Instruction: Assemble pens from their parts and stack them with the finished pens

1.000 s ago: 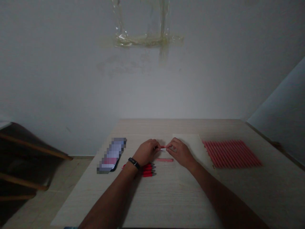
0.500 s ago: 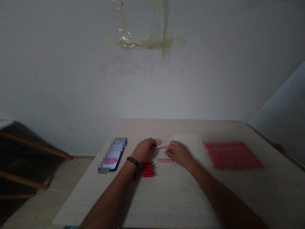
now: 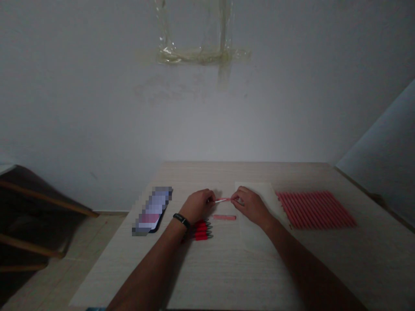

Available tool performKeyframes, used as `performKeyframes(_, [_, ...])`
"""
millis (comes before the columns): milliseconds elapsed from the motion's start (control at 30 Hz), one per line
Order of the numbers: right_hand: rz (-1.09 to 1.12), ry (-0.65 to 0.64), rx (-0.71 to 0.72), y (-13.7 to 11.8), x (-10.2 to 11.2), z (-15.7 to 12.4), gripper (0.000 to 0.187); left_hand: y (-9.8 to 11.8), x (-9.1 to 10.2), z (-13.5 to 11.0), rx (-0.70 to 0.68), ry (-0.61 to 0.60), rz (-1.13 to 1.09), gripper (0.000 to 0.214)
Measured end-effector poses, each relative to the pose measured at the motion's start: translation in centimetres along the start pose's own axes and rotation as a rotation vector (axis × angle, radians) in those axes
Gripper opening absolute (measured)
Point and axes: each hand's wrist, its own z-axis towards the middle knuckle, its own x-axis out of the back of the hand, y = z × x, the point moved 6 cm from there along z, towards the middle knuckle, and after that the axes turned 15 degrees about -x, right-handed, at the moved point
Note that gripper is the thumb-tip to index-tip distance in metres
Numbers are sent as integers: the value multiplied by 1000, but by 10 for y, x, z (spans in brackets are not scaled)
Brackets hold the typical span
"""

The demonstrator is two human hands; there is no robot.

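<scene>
My left hand [image 3: 198,204], with a black band on its wrist, is closed in a pinch on a thin white stick [image 3: 221,200]. Fingers of my right hand [image 3: 248,203] are pinched together at the stick's other end, just above the table. A pink strip shows partly behind the stick. Nearer to me lies another pink strip [image 3: 224,217], flat on the table. Several red pens [image 3: 201,236] with dark tips lie side by side below my left hand, partly hidden by the wrist.
A phone [image 3: 154,211] lies on the left of the wooden table [image 3: 207,276]. Under my right hand is a pale sheet [image 3: 259,233]. To the right, many red pencil-like sticks [image 3: 317,209] form a neat row. A wall [image 3: 207,125] stands behind the table.
My right hand has shifted slightly right and up, and its fingers now meet the white stick's right end. More of the pink strip behind shows. My left hand stays nearly in place.
</scene>
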Motion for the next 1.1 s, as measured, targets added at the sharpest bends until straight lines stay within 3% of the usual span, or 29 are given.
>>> performKeyframes(800, [-43, 5, 21, 2, -1, 1, 5, 2, -2, 0, -17, -17, -9, 10])
performKeyframes(1100, [-21, -45, 65, -11, -7, -2, 4, 11, -3, 3, -55, -32, -50, 8])
